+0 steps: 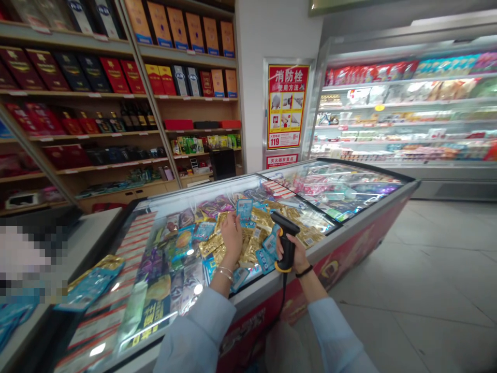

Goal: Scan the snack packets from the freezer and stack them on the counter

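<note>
Grip, right hand [297, 254]: fingers and thumb close around the handle of a scanner [288, 247]. Whether a finger presses a trigger cannot be told. Grip, left hand [232, 235]: fingers curl down on the packets; whether they pinch one is not clear.

Layout, largest to smallest, relative to the grip:

1. Shelves [155, 49]: beyond the left hand, toward the person's left, stocked with boxes and bottles.
2. Freezer [355, 259]: beneath both hands. Its near edge passes just below the scanner.
3. Gold packets [256, 238]: loosely heaped on the glass, around the left fingers and between the hands.
4. Blue packets [266, 260]: mixed into the heap, some just beside the scanner on its left; one [244, 208] lies just beyond the left fingertips.
5. Cord [284, 290]: hangs from the scanner handle, below the right hand.
6. Code label [309, 241]: on a gold packet, just to the right of the scanner head.

Handling notes, by judgement: press the foil flat beside a label, since creases and glare likely hinder a reading. Hold the left fingers off the code. Aim the scanner window squarely, slightly apart from the foil. Guide the cord clear of the freezer edge. Separate overlapping packets by light contact; the slick foil may slide.
</note>
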### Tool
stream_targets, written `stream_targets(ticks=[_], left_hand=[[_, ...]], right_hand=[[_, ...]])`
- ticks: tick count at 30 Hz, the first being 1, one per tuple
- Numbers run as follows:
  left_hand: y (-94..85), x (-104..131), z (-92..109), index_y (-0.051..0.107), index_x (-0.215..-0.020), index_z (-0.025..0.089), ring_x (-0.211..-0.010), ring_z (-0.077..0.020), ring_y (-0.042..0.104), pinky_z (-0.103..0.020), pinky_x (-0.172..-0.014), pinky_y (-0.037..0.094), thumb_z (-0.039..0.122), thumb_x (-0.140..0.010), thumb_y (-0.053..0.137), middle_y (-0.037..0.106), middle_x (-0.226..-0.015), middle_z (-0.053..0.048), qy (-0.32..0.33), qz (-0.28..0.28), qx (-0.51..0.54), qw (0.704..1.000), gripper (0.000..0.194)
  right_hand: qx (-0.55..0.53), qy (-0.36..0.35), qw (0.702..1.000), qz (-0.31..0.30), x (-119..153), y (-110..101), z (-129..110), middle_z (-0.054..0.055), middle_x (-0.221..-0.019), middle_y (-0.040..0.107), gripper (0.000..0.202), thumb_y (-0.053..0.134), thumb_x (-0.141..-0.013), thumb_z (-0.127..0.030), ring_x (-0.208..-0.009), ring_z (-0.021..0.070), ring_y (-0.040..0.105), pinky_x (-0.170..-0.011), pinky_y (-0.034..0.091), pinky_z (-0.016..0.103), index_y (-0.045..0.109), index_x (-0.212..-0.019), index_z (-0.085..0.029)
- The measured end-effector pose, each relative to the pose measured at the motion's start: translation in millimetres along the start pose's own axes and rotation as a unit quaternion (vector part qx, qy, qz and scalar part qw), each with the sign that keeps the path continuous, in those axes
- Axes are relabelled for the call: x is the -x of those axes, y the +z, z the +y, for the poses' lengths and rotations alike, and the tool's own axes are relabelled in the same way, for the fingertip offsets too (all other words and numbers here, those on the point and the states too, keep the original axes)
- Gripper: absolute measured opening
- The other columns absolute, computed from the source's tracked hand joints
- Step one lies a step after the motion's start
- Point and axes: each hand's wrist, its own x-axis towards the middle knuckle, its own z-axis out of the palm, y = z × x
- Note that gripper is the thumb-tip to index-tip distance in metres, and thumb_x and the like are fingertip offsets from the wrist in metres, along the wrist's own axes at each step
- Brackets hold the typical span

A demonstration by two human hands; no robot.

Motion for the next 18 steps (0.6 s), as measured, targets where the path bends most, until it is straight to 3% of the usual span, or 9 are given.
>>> stream_targets(ticks=[9, 18], left_hand=[[1.7, 0.2, -6.2, 0.053, -0.092, 0.022, -0.084, -0.0259, 0.061, -0.042, -0.086, 0.046, 0.035, -0.096, 0.043, 0.066, -0.089, -0.009, -0.06, 0.005, 0.037, 0.997, 0.017], [3.6, 5.6, -11.5, 0.056, -0.107, 0.019, -0.087, -0.029, 0.066, -0.044, -0.085, 0.05, 0.044, -0.096, 0.044, 0.069, -0.093, -0.012, -0.092, 0.0, 0.08, 0.993, 0.03]], right_hand=[[-0.06, -0.021, 0.998, 0.029, -2.6, 0.7, -5.7, -0.005, -0.051, 0.051, 0.03, 0.062, -0.08, -0.048, -0.035, 0.0126, 0.046, -0.036, 0.037, 0.024, 0.06, -0.092, -0.02], [-0.128, -0.07, 0.987, 0.066, -9.6, -9.7, -5.4, -0.007, -0.053, 0.046, 0.026, 0.061, -0.081, -0.046, -0.038, 0.0117, 0.044, -0.038, 0.039, 0.023, 0.059, -0.089, -0.021]])
